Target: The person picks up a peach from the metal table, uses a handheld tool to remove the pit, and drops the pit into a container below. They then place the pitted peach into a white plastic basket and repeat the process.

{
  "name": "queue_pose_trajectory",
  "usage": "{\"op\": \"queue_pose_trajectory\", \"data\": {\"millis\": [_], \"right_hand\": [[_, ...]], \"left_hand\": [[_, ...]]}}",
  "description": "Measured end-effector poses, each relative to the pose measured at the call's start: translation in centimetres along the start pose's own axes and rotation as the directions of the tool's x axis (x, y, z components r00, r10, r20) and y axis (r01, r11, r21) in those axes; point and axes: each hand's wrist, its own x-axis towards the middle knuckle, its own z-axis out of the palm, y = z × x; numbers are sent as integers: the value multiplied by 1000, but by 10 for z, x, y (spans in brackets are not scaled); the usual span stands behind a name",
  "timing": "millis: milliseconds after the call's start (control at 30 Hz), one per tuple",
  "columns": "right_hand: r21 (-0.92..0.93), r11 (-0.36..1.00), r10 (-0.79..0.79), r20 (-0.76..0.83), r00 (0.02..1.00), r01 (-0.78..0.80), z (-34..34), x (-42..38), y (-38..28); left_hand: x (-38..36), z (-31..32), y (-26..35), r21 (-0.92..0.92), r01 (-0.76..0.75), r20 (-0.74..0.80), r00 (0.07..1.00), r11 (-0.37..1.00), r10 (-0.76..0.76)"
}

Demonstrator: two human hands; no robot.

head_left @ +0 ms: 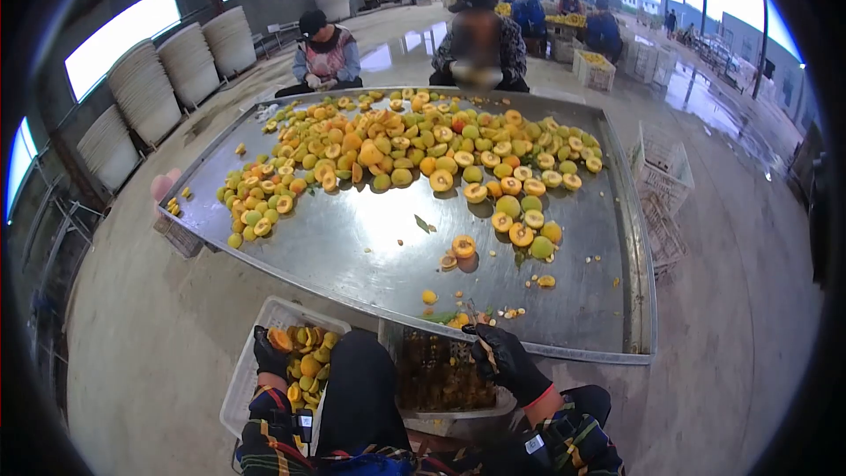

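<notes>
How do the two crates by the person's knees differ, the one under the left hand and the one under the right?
The white crate below the left hand holds bright yellow and orange fruit halves; the middle crate below the right hand holds dark brownish bits, too small to identify. The left hand grips a fruit half; the right hand holds a small tool whose type is unclear. Both crates sit below the metal table edge; both hands wear black gloves.
</notes>
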Motion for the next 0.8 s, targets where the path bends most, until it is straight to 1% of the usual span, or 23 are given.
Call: {"op": "queue_pose_trajectory", "data": {"millis": [33,67,133,167,200,233,267,300,333,367,400,467,500,533,567,600,667,733,767,800], "right_hand": [[-104,993,-63,14,998,64,4,-4,-4],[-97,994,-58,3,998,58,2,-3,-3],[-120,993,-26,-13,1000,24,-5,0,0],[-111,994,-14,-26,1000,11,-4,-1,-3],[-118,993,-15,-59,998,8,1,-3,-9],[-126,992,-16,-91,996,4,4,-5,-15],[-116,993,0,-102,995,-12,5,-5,-18],[-77,997,15,-133,991,-26,5,-4,-21],[-39,999,28,-164,986,-35,4,-2,-24],[-31,999,37,-175,984,-43,1,0,-25],[-8,1000,24,-176,984,-25,-1,1,-27],[14,1000,15,-190,982,-13,-5,3,-34],[22,1000,20,-216,976,-16,-5,4,-39],[30,999,24,-242,970,-17,-6,5,-43],[31,999,28,-254,967,-21,-8,5,-44],[34,999,12,-254,967,-4,-10,5,-44],[48,999,6,-262,965,7,-13,3,-43],[5,1000,3,-250,968,-1,-14,3,-45],[11,1000,0,-255,967,3,-14,2,-43],[22,999,-18,-272,962,25,-15,4,-40]], "left_hand": [[-2,1,6,310,-48,-374,912,950,168],[2,8,6,477,-191,-276,894,858,352],[49,-4,1,494,-326,-110,896,806,430],[30,55,8,464,-304,-94,917,832,387],[19,130,14,435,-277,-80,936,857,343],[41,168,12,454,-241,67,969,858,237],[56,214,2,446,-250,216,962,859,168],[51,271,-7,455,-228,326,942,861,77],[54,314,-26,520,-371,518,853,769,62],[76,338,-56,565,-719,748,654,406,117],[54,388,-67,606,-753,763,641,256,79],[56,436,-107,419,-908,903,418,10,101],[54,451,-124,420,-907,903,420,21,94],[52,464,-139,497,-862,861,504,-100,-67],[48,475,-152,542,-808,782,586,-232,-214],[46,480,-163,551,-748,668,661,-369,-343],[42,478,-175,542,-810,714,585,-225,-385],[48,462,-212,377,-892,832,444,-249,-331],[53,443,-242,498,-849,836,524,-174,-164],[40,442,-235,494,-852,839,520,-175,-164]]}}
